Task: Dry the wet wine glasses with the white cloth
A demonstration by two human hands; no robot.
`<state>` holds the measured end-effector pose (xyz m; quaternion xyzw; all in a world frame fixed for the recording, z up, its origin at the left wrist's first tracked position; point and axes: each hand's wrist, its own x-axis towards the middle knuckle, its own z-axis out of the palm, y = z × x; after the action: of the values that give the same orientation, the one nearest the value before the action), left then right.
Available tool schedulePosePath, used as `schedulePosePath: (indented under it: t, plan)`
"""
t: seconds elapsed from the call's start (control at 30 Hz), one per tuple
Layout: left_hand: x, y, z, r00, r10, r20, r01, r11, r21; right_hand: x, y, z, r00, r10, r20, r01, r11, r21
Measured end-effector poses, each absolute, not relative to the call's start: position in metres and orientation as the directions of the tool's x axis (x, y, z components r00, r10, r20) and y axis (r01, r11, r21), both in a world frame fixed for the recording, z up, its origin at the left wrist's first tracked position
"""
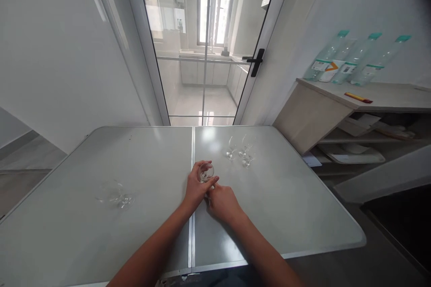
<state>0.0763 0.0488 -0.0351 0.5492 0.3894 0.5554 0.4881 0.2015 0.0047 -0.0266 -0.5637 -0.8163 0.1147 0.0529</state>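
Note:
A small clear stemmed glass [206, 171] is between my hands over the table's middle seam, its round rim turned up toward me. My left hand [195, 184] curls around the bowl, with fingers behind it and the thumb along the near side. Just below, my right hand [224, 202] is closed at the glass's lower part; its fingertips are largely hidden. Beyond it to the right is a cluster of clear glasses [247, 161] on the tabletop. Another faint clear group of glassware [125, 201] sits to the left, its outlines hard to make out.
The grey table [161, 152] has a metal rim and seam. A glass door [205, 89] with a black handle [257, 62] stands behind it. To the right, a wooden shelf unit [299, 116] bears several plastic bottles [372, 69] and a yellow-red packet [358, 97].

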Motion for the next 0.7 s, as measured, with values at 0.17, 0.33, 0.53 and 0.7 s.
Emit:
schedulePosePath:
  t: [0.17,0.33,0.53,0.7]
  plan:
    - [0.078,0.05,-0.033,0.094,0.972,0.217,-0.054,-0.212,0.976,0.2,0.004,-0.028,-0.369,0.928,-0.047,0.904,0.346,-0.253]
    - [0.075,0.055,-0.032,0.117,0.968,0.223,-0.046,-0.219,0.975,0.198,0.004,-0.032,-0.339,0.94,-0.042,0.918,0.321,-0.233]
    - [0.073,0.059,-0.042,0.115,0.984,0.137,-0.06,-0.131,0.99,0.199,0.002,-0.033,-0.304,0.95,-0.072,0.937,0.284,-0.201]
    - [0.073,0.059,-0.047,0.051,0.987,0.153,-0.001,-0.153,0.988,0.206,0.003,-0.033,-0.167,0.981,-0.095,0.968,0.144,-0.207]
